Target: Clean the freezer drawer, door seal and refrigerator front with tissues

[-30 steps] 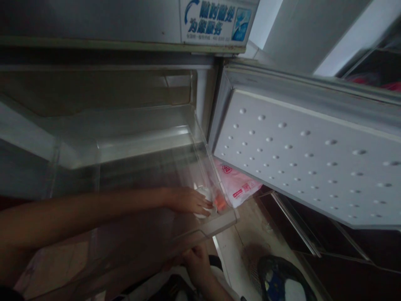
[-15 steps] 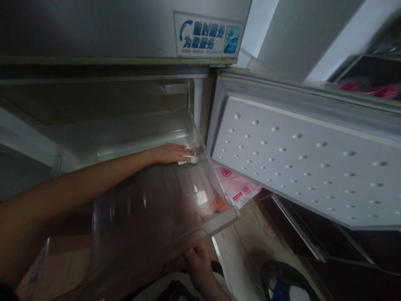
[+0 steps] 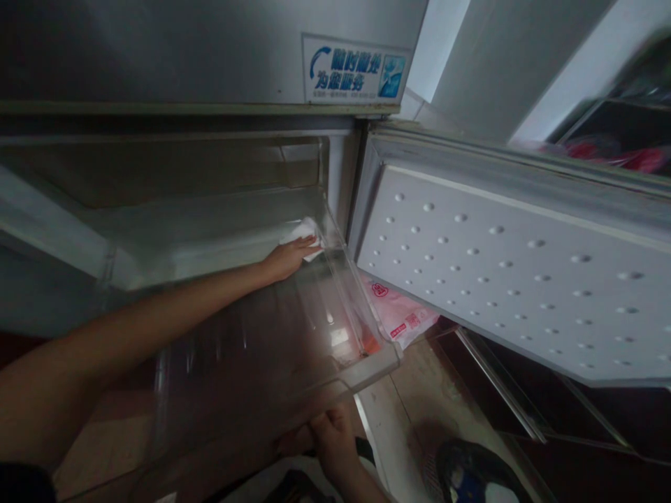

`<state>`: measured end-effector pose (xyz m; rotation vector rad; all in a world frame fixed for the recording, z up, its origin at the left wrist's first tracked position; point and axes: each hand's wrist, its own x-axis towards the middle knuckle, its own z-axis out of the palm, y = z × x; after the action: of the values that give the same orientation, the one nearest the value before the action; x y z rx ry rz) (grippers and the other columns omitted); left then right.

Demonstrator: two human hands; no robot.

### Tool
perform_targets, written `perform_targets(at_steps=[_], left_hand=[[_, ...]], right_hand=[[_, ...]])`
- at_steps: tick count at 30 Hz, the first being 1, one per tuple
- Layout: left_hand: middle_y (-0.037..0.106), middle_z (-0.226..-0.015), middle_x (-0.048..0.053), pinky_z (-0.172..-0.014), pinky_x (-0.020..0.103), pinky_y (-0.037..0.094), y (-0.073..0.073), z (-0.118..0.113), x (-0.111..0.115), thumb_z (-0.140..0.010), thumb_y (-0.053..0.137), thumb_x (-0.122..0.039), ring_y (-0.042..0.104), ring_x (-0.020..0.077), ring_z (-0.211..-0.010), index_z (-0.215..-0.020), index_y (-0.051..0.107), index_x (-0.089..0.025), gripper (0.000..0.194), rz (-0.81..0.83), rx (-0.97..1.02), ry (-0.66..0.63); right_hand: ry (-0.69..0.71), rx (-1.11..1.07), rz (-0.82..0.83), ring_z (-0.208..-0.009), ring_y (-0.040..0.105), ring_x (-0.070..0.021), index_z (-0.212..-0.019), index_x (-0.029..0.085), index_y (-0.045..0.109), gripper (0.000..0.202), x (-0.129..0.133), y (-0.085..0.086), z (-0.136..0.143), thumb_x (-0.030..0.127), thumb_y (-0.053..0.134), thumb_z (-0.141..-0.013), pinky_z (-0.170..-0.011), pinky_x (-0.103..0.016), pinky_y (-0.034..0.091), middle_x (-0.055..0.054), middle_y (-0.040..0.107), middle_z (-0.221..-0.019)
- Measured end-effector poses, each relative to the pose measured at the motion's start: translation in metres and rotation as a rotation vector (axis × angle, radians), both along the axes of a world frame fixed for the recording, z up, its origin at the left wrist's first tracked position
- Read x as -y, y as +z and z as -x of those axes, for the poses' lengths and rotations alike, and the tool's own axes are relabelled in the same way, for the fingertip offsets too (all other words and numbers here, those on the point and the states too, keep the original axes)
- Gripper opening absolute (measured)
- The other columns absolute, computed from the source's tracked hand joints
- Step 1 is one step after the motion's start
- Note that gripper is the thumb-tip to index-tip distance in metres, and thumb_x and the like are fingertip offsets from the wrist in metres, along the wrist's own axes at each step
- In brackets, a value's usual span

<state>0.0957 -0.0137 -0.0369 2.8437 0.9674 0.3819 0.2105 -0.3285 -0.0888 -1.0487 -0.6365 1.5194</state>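
**Left hand with white cloth in the clear fridge drawer; right hand down front**

Closest to me: right hand [image 3: 333,434], fingers curled, just below the front edge of a clear plastic drawer [image 3: 373,370]. Can't tell whether it grips the edge or only rests there. To the right, lower down, a dark round container [image 3: 474,471] stands on the tiled floor [image 3: 405,395], blue and white stuff inside, details too dim.

Drawer is pulled well out of the fridge [image 3: 157,56]. Something orange [image 3: 371,346] shows at its near right corner; can't tell if inside or behind the plastic.

Left arm reaches across the drawer from the left. Left hand [image 3: 288,260] is grasping a white cloth [image 3: 305,229], maybe tissue, fingers laid over it. Cloth is inside the drawer, toward the far right corner, beside the right wall.

Right of the drawer: pink printed bag [image 3: 395,307], partly under the open door [image 3: 472,279], whose inner panel has rows of raised bumps. Farther up, a blue-lettered label [image 3: 356,70] on the fridge front.
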Motion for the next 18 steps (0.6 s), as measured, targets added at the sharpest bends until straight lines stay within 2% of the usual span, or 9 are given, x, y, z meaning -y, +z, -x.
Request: perform_targets(at_steps=[3, 7, 11, 14, 18], left_hand=[[0.039, -0.151, 0.008, -0.115, 0.037, 0.03, -0.006, -0.005, 0.034, -0.081, 0.031, 0.007, 0.034, 0.0189, -0.14, -0.135, 0.048, -0.017, 0.061, 0.051, -0.057, -0.084], [0.045, -0.146, 0.01, -0.113, 0.036, 0.032, -0.011, -0.012, 0.085, -0.085, 0.037, 0.0, 0.039, 0.0216, -0.137, -0.137, 0.047, -0.016, 0.055, 0.112, -0.12, -0.25], [0.054, -0.139, 0.01, -0.103, 0.03, 0.043, -0.009, -0.026, 0.128, -0.095, 0.032, -0.012, 0.055, 0.0211, -0.123, -0.14, 0.042, -0.015, 0.046, 0.264, -0.088, -0.433], [0.062, -0.13, 0.01, -0.096, 0.024, 0.047, -0.006, -0.038, 0.143, -0.097, 0.031, -0.014, 0.062, 0.0188, -0.112, -0.136, 0.046, -0.014, 0.042, 0.376, -0.075, -0.606], [0.065, -0.123, 0.007, -0.099, 0.025, 0.044, -0.005, -0.048, 0.138, -0.097, 0.033, -0.014, 0.06, 0.018, -0.115, -0.129, 0.053, -0.023, 0.039, 0.361, -0.087, -0.759]], right_hand=[[0.022, 0.005, -0.016, -0.067, 0.066, -0.0211, -0.077, 0.019, 0.074, 0.034, -0.001, 0.003, 0.002, 0.051, 0.067, -0.067, -0.067, -0.031, 0.053, -0.005, 0.071, -0.068], [0.028, -0.005, -0.015, -0.068, 0.066, -0.0219, -0.076, 0.019, 0.074, 0.032, -0.001, 0.009, 0.004, 0.049, 0.067, -0.067, -0.068, -0.032, 0.054, -0.005, 0.07, -0.067], [0.0, -0.016, -0.014, -0.074, 0.067, -0.0221, -0.075, 0.02, 0.073, 0.029, -0.001, 0.009, 0.003, 0.047, 0.07, -0.066, -0.073, -0.033, 0.054, -0.004, 0.07, -0.069], [0.016, -0.022, -0.007, -0.072, 0.065, -0.0207, -0.072, 0.02, 0.072, 0.029, 0.0, 0.006, 0.002, 0.048, 0.07, -0.067, -0.072, -0.031, 0.053, -0.003, 0.069, -0.068], [0.041, -0.043, 0.039, -0.069, 0.064, -0.0198, -0.066, 0.02, 0.069, 0.03, 0.003, 0.0, 0.002, 0.05, 0.07, -0.066, -0.071, -0.031, 0.052, -0.002, 0.066, -0.064]])
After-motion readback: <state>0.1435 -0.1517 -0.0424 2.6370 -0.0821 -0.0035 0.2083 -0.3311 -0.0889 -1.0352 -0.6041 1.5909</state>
